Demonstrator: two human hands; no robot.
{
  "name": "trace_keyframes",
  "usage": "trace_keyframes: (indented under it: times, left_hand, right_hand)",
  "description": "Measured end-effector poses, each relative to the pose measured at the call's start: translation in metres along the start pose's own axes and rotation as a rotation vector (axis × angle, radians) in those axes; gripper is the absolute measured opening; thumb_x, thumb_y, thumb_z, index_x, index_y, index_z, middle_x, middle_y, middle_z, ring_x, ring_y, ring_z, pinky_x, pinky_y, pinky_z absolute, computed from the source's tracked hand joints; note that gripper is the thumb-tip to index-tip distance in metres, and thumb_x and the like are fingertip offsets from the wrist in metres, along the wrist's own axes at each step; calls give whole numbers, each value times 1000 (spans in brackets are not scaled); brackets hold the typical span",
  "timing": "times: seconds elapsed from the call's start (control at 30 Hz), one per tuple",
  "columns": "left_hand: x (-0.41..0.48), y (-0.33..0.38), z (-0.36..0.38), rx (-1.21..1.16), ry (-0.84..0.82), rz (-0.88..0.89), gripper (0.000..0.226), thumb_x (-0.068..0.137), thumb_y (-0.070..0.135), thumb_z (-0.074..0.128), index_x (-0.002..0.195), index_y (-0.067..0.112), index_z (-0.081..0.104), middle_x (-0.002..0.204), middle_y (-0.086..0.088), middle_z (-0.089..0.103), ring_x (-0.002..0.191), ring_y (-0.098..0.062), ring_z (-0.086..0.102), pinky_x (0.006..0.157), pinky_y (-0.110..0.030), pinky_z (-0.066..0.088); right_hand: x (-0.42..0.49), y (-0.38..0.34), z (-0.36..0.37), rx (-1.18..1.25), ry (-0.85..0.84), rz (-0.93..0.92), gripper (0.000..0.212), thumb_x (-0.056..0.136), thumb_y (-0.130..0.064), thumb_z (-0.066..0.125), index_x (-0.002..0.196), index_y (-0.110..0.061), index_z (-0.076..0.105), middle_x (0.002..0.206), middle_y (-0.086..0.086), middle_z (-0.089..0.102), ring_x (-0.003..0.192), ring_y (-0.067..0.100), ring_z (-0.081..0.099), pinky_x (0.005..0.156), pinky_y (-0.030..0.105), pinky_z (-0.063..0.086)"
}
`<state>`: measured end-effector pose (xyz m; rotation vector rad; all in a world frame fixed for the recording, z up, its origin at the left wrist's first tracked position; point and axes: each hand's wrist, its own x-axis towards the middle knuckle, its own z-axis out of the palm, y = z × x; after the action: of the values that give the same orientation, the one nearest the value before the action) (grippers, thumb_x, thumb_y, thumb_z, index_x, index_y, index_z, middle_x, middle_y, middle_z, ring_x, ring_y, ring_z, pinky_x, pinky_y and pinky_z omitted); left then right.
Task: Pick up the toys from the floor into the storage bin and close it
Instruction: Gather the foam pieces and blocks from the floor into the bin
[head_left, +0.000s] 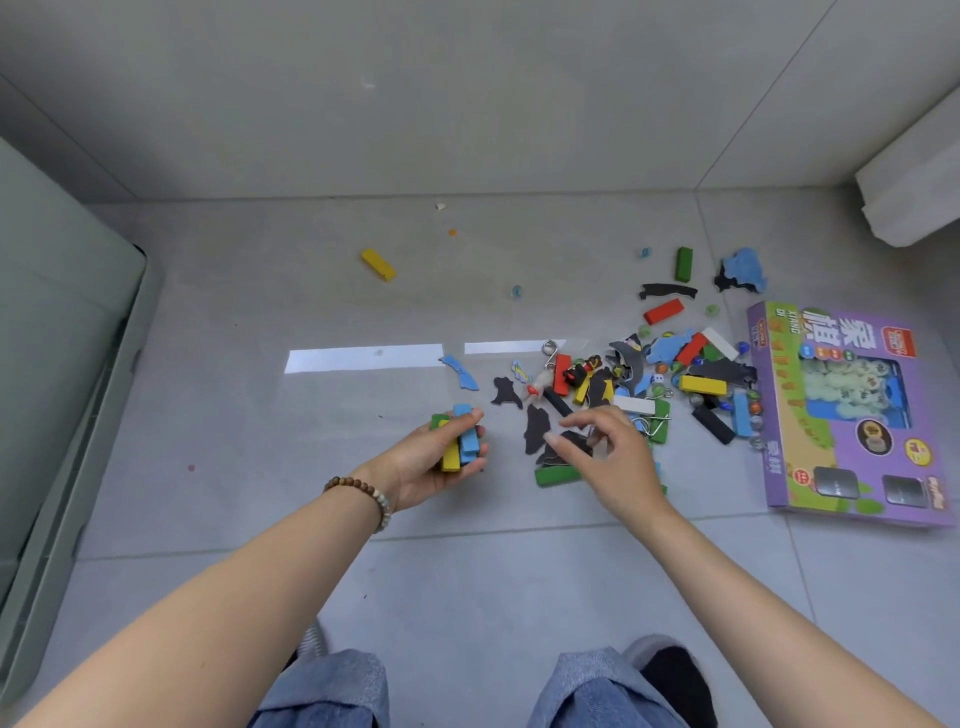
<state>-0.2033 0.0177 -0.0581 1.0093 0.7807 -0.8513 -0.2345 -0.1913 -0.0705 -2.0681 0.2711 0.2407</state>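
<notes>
Blue, yellow and green blocks (460, 441) are sitting in our left hand (436, 462).
We are gripping them tight. Our right hand (610, 457) is hovering with loose, parted fingers, holding nothing, just over the toy pile (675, 374). The grey-green bin (67, 364) is sitting far out past our left hand.

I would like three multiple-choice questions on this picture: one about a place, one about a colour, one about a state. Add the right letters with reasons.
1. Where does the purple box lie relative to the toy pile?
A. left
B. right
C. on top

2. What colour is the lone block far left of the pile?
A. yellow
B. red
C. white

3. What does the left hand do?
A. lies flat on the floor
B. holds blocks
C. points at the wall

1 B: the box lies at the pile's right edge.
2 A: it is plainly yellow.
3 B: the fingers curl round blue, yellow and green blocks.
</notes>
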Motion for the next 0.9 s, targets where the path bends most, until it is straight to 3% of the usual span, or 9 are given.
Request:
trace_keyframes:
  times: [0.1,0.17,0.27,0.37,0.6,0.77,0.9]
  left_hand:
    - [5,-4,0,22,44,-6,16,86,26,66,87,13,56,79,0,58,68,-10,60,47,-18,53]
    - [7,-7,0,9,50,-11,16,86,25,67,89,13,56,80,0,58,69,-10,60,45,-18,52]
    - [8,-10,-1,-2,61,-21,16,85,24,67,91,13,57,81,-1,58,68,-10,60,44,-18,52]
    - [8,-10,-4,-15,79,-35,17,84,24,68,91,13,57,79,-2,59,59,-8,63,43,-19,52]
    - [6,-8,-7,-49,71,-56,20,83,24,69,93,12,57,76,-2,60,60,-9,62,42,-19,52]
    - [5,-6,-10,-75,63,-39,16,84,23,68,91,13,57,74,0,59,56,-9,62,42,-18,51]
    - [4,-5,-14,-82,73,-36,15,85,23,67,90,12,58,75,-1,59,56,-8,62,43,-17,52]
  right_hand:
    - [-8,23,-21,-210,-148,-33,38,71,-35,79,107,-32,68,113,-15,55,106,0,48,89,5,32]
    - [-13,31,-20,-288,-203,-78,50,69,-36,80,116,-35,64,122,-18,50,113,0,41,91,1,26]
    - [-10,35,-11,-431,-188,-157,58,68,-41,79,122,-40,58,125,-19,45,114,3,36,91,11,23]
    - [-1,35,-5,-535,-160,-183,54,69,-43,78,120,-39,61,121,-12,46,110,9,39,88,22,25]
    - [15,35,0,-557,-41,-212,37,75,-39,75,107,-23,71,98,-3,52,96,16,48,75,25,37]
    - [21,31,1,-631,-45,-241,31,88,-37,61,106,-14,69,99,1,59,101,20,51,77,31,40]
    - [21,27,0,-657,-64,-229,30,89,-37,58,111,-16,65,104,0,61,105,19,51,79,30,41]
